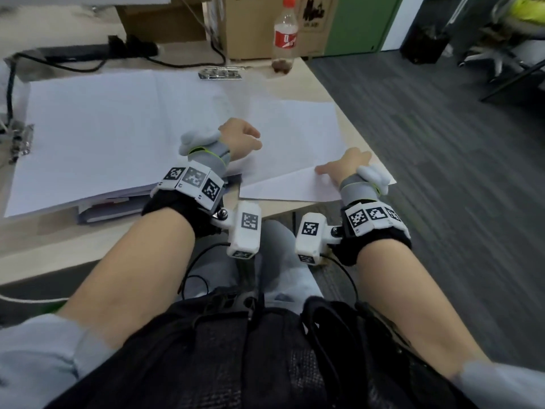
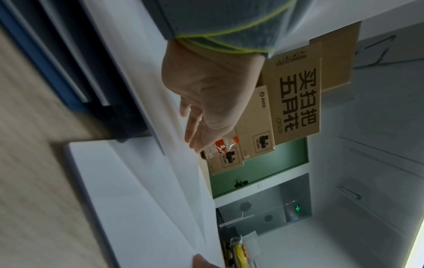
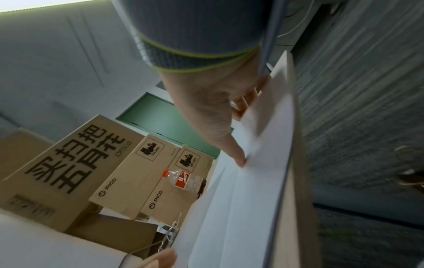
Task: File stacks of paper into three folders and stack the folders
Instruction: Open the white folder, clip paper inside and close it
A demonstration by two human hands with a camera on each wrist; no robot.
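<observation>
- On the table, at its right near corner, I see a stack of paper lying flat, with its near edge reaching the table edge.
- My right hand holds the near right corner of this stack: the thumb lies on top of the sheets and the other fingers are curled under the edge.
- My left hand is over the left side of the same stack. Its fingers are almost straight and point down to the paper; I cannot tell for sure if they touch it, and they hold nothing.
- To the left, an open folder lies on the table with white sheets spread in it and the metal clip at its left edge. More folders lie under it, blue edges showing.
- At the far side stand a plastic bottle with red label, cardboard boxes, and a black cable.
</observation>
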